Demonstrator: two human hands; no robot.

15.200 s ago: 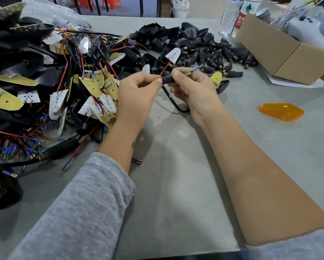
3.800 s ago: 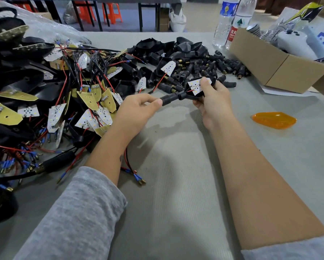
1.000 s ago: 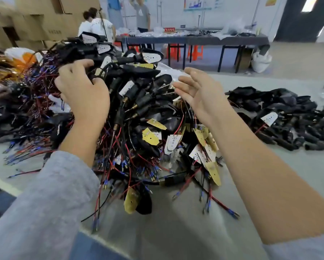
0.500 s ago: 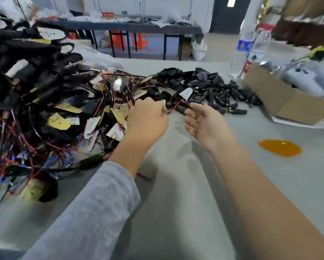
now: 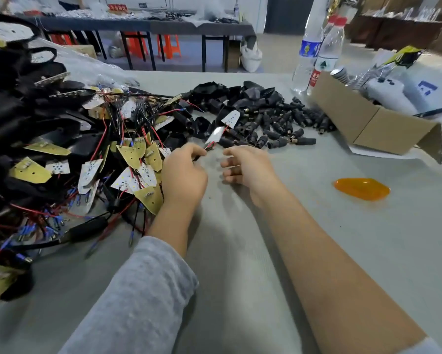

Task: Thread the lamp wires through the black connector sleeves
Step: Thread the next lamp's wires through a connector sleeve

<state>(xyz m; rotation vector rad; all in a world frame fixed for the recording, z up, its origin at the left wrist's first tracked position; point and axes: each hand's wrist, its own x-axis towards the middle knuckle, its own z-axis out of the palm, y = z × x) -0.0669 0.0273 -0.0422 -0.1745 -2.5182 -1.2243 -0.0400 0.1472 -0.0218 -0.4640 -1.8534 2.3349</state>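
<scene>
My left hand (image 5: 184,175) sits at the right edge of the lamp pile and pinches the red and black lamp wires (image 5: 207,147) between thumb and forefinger. The wires lead up to a small white LED board (image 5: 215,134). My right hand (image 5: 245,167) hovers just right of it with fingers loosely curled and nothing in them. A heap of black connector sleeves (image 5: 278,126) lies on the table beyond both hands. None of the sleeves is in either hand.
A tangled pile of lamp boards, black housings and wires (image 5: 61,149) fills the left side. An open cardboard box (image 5: 368,123) stands at the right, with two water bottles (image 5: 309,60) behind it. An orange lens (image 5: 362,189) lies right of my right hand.
My left hand has drawn a lamp's wires out of the pile's edge, and its white board now shows above the fingers. My right hand stays empty and has curled slightly.
</scene>
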